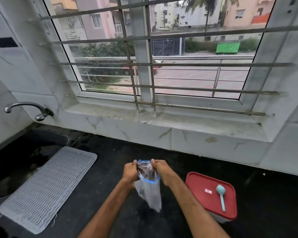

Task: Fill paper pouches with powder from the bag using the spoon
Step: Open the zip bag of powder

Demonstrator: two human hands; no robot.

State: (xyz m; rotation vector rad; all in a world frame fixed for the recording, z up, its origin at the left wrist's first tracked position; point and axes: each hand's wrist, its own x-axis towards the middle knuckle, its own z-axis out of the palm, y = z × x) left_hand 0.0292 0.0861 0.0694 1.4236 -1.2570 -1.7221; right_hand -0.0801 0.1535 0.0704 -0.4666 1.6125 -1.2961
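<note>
A clear plastic zip bag [149,189] with a blue seal strip hangs above the black counter [110,169], its mouth pulled apart. My left hand [130,172] grips the left side of the mouth and my right hand [162,170] grips the right side. A light blue spoon [220,194] lies on the red lid of a box [205,193] to the right of my right arm. No paper pouches are in view, and whether the bag holds powder cannot be made out.
A grey ribbed drying mat [46,186] lies at the left, partly over a dark sink [15,160] with a metal tap [27,109] above it. Behind the counter runs a white marble sill [162,121] under a barred window.
</note>
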